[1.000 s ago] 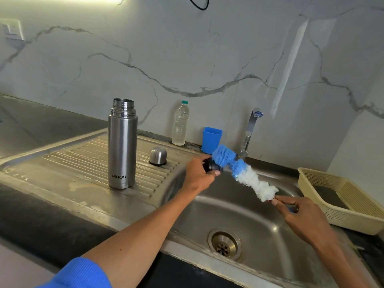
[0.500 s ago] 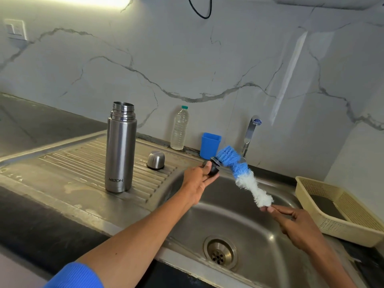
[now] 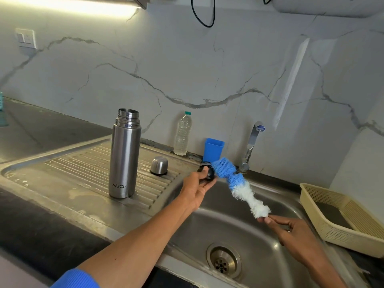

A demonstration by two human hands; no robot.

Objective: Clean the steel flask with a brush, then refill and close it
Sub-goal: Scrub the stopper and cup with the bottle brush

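The steel flask [image 3: 124, 156] is stood upright and uncapped on the ribbed drainboard [image 3: 83, 169], left of the sink basin [image 3: 239, 225]; its steel cap [image 3: 159, 165] is set mouth-down on the ribs just to its right, apart from it. A small black stopper [image 3: 207, 173] is held in the left hand [image 3: 197, 187], the grip narrow, thumb pressed on top and fingers curled beneath. The brush [image 3: 239, 187], blue at the upper end and white at the lower, is slanted over the basin, its blue end touching the stopper; its white tip is pinched by the fingertips of the right hand [image 3: 291, 231], the handle hidden behind that hand. Behind the brush, against the marble wall, a blue cup [image 3: 214, 148] and a clear plastic bottle [image 3: 182, 134] are seen, with the tap [image 3: 251, 144] to their right. A cream basket [image 3: 342, 217] is placed on the dark surface [image 3: 31, 225] right of the basin; the drain [image 3: 223, 259] lies below the hands.
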